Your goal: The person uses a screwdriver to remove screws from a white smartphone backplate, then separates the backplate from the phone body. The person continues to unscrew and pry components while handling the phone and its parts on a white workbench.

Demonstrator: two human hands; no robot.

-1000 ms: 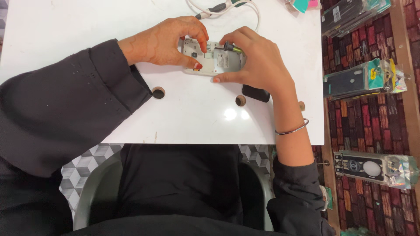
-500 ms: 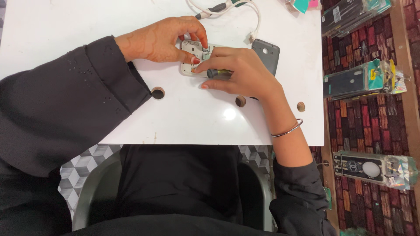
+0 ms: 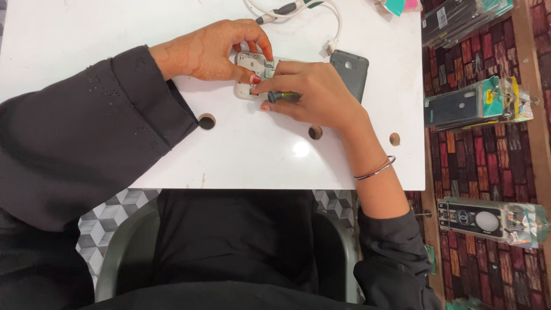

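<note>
A small opened phone body, silver-white with its inner parts showing, lies on the white table. My left hand pins it down with thumb and fingers along its left and top edges. In my right hand is a small dark-handled screwdriver, its tip hidden under my fingers at the phone's right side. A dark grey back cover rests flat just right of my right hand.
A white cable with a grey plug loops at the table's far edge. Three round holes dot the tabletop. Packaged phone covers hang on the patterned wall at right. The chair edge shows below.
My right hand slid left off the dark back cover, uncovering it, and closed in over the phone's right half with the screwdriver. My left hand stays on the phone.
</note>
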